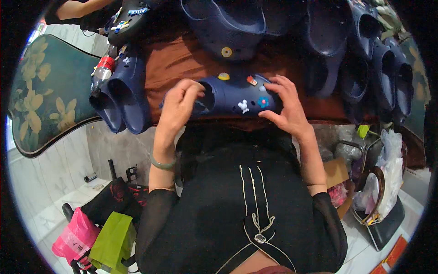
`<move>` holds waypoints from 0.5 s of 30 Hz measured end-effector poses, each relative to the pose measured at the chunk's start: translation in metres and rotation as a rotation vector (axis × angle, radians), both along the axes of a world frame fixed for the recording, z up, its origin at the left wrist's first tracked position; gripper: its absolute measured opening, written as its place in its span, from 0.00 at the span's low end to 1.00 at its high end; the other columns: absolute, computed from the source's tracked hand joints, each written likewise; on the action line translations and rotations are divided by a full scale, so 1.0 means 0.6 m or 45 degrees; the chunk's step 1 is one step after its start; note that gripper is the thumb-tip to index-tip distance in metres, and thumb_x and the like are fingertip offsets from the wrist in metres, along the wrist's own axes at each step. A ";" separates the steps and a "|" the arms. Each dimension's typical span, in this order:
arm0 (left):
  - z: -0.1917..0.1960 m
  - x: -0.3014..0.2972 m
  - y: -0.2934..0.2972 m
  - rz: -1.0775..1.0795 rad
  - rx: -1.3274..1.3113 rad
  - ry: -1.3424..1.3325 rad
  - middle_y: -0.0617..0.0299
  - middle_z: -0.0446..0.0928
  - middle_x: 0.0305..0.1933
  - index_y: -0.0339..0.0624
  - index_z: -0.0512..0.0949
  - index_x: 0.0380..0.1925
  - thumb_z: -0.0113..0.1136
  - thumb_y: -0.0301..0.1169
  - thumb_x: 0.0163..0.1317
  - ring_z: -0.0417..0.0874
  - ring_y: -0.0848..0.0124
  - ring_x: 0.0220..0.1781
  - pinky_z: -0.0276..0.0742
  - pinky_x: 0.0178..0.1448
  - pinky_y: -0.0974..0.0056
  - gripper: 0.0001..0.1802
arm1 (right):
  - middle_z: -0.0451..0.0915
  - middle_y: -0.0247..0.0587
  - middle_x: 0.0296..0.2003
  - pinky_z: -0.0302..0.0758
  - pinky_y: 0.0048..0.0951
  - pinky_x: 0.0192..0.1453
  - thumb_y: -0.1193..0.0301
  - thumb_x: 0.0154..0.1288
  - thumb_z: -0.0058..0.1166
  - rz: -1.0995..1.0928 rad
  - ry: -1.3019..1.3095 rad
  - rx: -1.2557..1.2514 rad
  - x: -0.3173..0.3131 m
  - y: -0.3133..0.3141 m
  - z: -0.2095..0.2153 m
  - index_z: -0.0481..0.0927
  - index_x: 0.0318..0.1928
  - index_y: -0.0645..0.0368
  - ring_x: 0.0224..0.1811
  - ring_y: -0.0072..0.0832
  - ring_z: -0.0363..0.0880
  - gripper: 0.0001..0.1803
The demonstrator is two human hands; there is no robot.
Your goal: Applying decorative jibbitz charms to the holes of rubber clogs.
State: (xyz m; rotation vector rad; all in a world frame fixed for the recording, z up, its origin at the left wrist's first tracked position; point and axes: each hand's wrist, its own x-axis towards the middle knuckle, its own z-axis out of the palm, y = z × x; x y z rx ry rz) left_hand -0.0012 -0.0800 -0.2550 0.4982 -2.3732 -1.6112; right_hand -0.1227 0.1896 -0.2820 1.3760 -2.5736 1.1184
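Observation:
A navy blue clog [223,98] lies sideways on the brown cloth in front of me, its opening to the left and its toe to the right. On its upper sit a white animal-shaped charm [243,106], a blue flower charm [263,102], a small red-and-white charm [252,80] and a yellow charm [223,76]. My left hand [180,102] is closed at the heel end, fingers curled at the rim of the opening; its thumb is hidden. Around the toe my right hand [289,102] is spread, thumb on the near side and fingers on the far side.
More navy clogs [130,98] stand at the left and others [397,84] crowd the right. A large clog [228,36] stands just beyond my hands. A bottle with a red label [104,68] is at the left. A person's arm [80,9] shows at the far left. Bags [112,242] lie below.

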 end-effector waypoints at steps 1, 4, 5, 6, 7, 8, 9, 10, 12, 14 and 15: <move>0.006 0.001 0.012 -0.055 0.010 -0.140 0.64 0.75 0.33 0.34 0.77 0.37 0.51 0.29 0.64 0.75 0.74 0.39 0.71 0.47 0.70 0.09 | 0.70 0.50 0.55 0.63 0.40 0.64 0.58 0.48 0.69 0.064 -0.031 -0.020 -0.005 0.000 0.005 0.74 0.51 0.57 0.61 0.45 0.66 0.31; 0.047 -0.026 0.052 -0.255 -0.243 -0.572 0.65 0.77 0.33 0.34 0.78 0.40 0.58 0.37 0.65 0.75 0.76 0.38 0.72 0.44 0.70 0.14 | 0.74 0.48 0.48 0.64 0.40 0.63 0.62 0.52 0.66 0.166 -0.126 -0.010 -0.030 -0.029 0.022 0.76 0.45 0.59 0.58 0.44 0.68 0.23; 0.023 -0.026 0.070 -0.306 -0.055 -0.344 0.59 0.79 0.32 0.34 0.78 0.39 0.60 0.40 0.63 0.78 0.70 0.36 0.73 0.42 0.65 0.17 | 0.76 0.49 0.47 0.65 0.39 0.62 0.62 0.55 0.63 0.186 -0.140 -0.029 -0.033 -0.055 0.036 0.77 0.46 0.60 0.55 0.44 0.71 0.21; -0.006 -0.021 0.084 -0.356 0.132 -0.115 0.53 0.80 0.30 0.34 0.79 0.39 0.62 0.44 0.61 0.81 0.64 0.34 0.74 0.41 0.61 0.20 | 0.76 0.49 0.47 0.65 0.39 0.62 0.62 0.55 0.63 0.191 -0.139 -0.033 -0.033 -0.077 0.034 0.77 0.46 0.60 0.55 0.44 0.71 0.21; -0.012 -0.025 0.091 -0.422 0.203 -0.197 0.51 0.81 0.31 0.35 0.79 0.39 0.63 0.44 0.60 0.82 0.64 0.36 0.74 0.41 0.60 0.21 | 0.76 0.49 0.47 0.66 0.39 0.61 0.62 0.57 0.61 0.253 -0.120 -0.085 -0.037 -0.097 0.025 0.77 0.47 0.61 0.54 0.45 0.72 0.20; -0.016 -0.024 0.097 -0.482 0.274 -0.283 0.50 0.81 0.32 0.35 0.80 0.39 0.64 0.44 0.59 0.83 0.64 0.37 0.75 0.41 0.60 0.21 | 0.77 0.48 0.47 0.67 0.38 0.60 0.62 0.59 0.60 0.320 -0.103 -0.137 -0.043 -0.110 0.015 0.78 0.47 0.61 0.53 0.45 0.72 0.20; -0.029 -0.023 0.101 -0.434 0.261 -0.314 0.48 0.81 0.30 0.34 0.80 0.36 0.63 0.43 0.59 0.83 0.60 0.35 0.75 0.40 0.58 0.20 | 0.77 0.46 0.49 0.68 0.39 0.59 0.62 0.62 0.55 0.448 -0.202 -0.104 -0.056 -0.118 0.007 0.79 0.47 0.61 0.52 0.45 0.73 0.18; -0.034 -0.023 0.101 -0.438 0.264 -0.318 0.48 0.81 0.30 0.34 0.80 0.36 0.63 0.43 0.59 0.83 0.60 0.35 0.75 0.40 0.58 0.20 | 0.77 0.46 0.49 0.68 0.39 0.59 0.62 0.62 0.55 0.445 -0.206 -0.102 -0.065 -0.124 0.007 0.79 0.47 0.61 0.52 0.45 0.73 0.18; -0.039 -0.024 0.100 -0.415 0.154 -0.183 0.47 0.80 0.28 0.33 0.80 0.34 0.62 0.42 0.59 0.83 0.57 0.33 0.75 0.39 0.58 0.19 | 0.78 0.44 0.46 0.70 0.38 0.58 0.64 0.64 0.52 0.531 -0.257 0.097 -0.074 -0.132 0.014 0.80 0.43 0.62 0.51 0.43 0.73 0.15; -0.025 -0.030 0.096 -0.434 0.151 -0.265 0.47 0.79 0.28 0.33 0.80 0.33 0.62 0.42 0.59 0.82 0.55 0.33 0.74 0.39 0.57 0.20 | 0.79 0.41 0.40 0.72 0.38 0.55 0.65 0.65 0.50 0.466 -0.200 0.074 -0.064 -0.136 0.011 0.82 0.39 0.61 0.49 0.41 0.74 0.13; -0.021 -0.032 0.094 -0.452 0.143 -0.342 0.46 0.79 0.28 0.32 0.80 0.33 0.62 0.43 0.59 0.82 0.54 0.32 0.74 0.38 0.57 0.20 | 0.78 0.42 0.38 0.72 0.37 0.53 0.67 0.64 0.50 0.439 -0.017 0.095 -0.058 -0.137 0.008 0.82 0.38 0.61 0.46 0.42 0.74 0.12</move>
